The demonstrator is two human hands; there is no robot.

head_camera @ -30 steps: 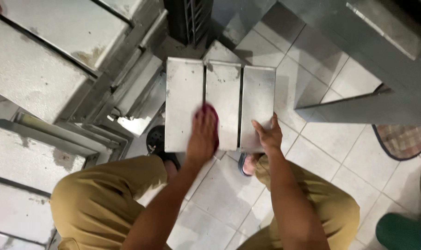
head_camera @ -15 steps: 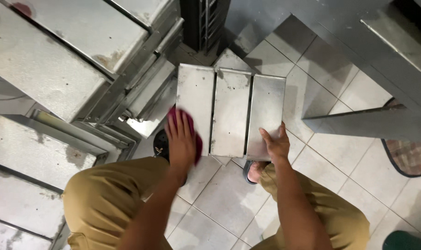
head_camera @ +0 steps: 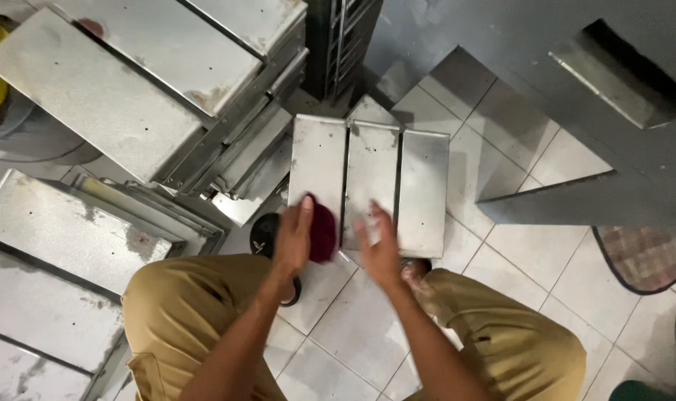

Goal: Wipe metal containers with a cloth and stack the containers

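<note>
My left hand (head_camera: 293,239) grips a soft maroon cloth (head_camera: 322,232) against a stiff, slick folded steel panel (head_camera: 369,182); right hand (head_camera: 380,249) open, steadying its near edge.

The cloth (head_camera: 323,232) is dark maroon against the grey steel panel (head_camera: 369,178). Trousers (head_camera: 182,312) are khaki. At four o'clock lies a brown checked mat (head_camera: 642,256).

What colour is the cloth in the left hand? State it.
The cloth is dark red, held by the left hand; the head view shows it.

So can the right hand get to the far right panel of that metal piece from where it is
Probably yes. The right hand hovers over the middle panel of the metal piece, and nothing lies between it and the right panel; the left hand with the dark red cloth is off to the other side.
</note>
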